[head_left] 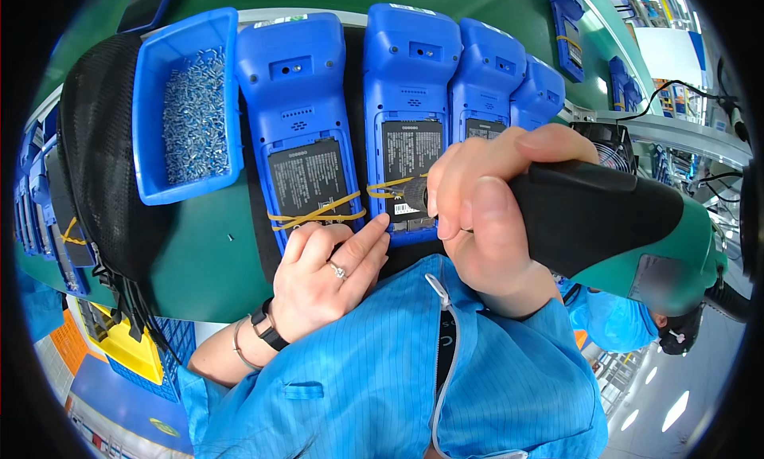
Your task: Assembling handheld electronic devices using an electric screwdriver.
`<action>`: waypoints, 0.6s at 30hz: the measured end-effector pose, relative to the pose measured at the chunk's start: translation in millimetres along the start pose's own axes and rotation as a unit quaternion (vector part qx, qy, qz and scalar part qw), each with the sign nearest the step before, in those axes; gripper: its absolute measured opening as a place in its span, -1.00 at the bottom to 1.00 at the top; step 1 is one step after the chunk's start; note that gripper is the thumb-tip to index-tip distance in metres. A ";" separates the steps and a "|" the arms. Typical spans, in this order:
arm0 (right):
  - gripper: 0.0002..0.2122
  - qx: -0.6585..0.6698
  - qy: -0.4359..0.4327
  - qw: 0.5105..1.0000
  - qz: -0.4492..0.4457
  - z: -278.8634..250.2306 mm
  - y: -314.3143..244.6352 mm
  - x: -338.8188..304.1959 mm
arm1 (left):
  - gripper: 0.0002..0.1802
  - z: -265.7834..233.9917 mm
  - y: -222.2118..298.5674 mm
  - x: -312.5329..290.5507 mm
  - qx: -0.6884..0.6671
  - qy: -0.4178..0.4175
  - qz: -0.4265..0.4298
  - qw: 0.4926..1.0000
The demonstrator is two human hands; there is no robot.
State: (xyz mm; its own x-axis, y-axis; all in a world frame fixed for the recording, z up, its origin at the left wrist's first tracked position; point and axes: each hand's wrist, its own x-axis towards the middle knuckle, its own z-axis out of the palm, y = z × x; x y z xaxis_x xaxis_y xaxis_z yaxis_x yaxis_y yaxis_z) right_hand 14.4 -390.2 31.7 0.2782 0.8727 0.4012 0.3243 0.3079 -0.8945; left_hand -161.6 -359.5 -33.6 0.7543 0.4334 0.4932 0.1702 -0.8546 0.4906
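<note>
In my right hand [489, 208] is a green and black electric screwdriver [609, 212], lying nearly level. Its dark nose [412, 193] is over the lower battery area of a blue handheld terminal [412, 81]; the tip is hard to make out. My left hand [322, 272] lies with fingers extended at the lower ends of this terminal and the one to its left [290, 93], holding nothing. Both terminals lie back up, black batteries showing, with yellow rubber bands [318, 212] around their lower parts. Two more blue terminals [489, 69] lie alongside to the right, partly hidden by my right hand.
A blue bin [147, 144] of small silver screws stands on the left, beside a black mesh bag [91, 140]. One loose screw [231, 237] lies on the green table [191, 260]. More terminals [567, 33] sit across the table. Another person in blue [617, 320] is at right.
</note>
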 end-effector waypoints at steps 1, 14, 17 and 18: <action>-0.68 -0.008 -0.001 1.000 -0.006 0.2 1.2 -0.2 | -0.73 -0.5 -0.4 0.2 -0.001 -0.001 0.002 1.000; -0.71 0.034 -0.078 0.993 -0.079 6.3 -4.2 -2.8 | -0.74 -7.3 -2.4 1.5 -0.041 -0.020 -0.001 0.999; -0.71 0.075 -0.088 0.988 -0.105 6.9 -3.1 -4.6 | -0.75 -5.0 -1.4 1.0 -0.034 -0.005 -0.004 0.999; -0.71 0.057 -0.082 0.991 -0.087 6.9 -4.9 -4.3 | -0.75 -4.2 -1.1 1.0 -0.033 -0.004 -0.004 0.999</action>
State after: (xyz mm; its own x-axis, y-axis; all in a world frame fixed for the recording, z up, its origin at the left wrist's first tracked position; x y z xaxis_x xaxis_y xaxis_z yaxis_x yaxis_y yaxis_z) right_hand 5.4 -392.9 32.9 0.0737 0.8497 0.5221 0.2485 0.4913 -0.8348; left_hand -163.7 -356.9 -30.7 0.7580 0.4370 0.4842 0.1342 -0.8310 0.5399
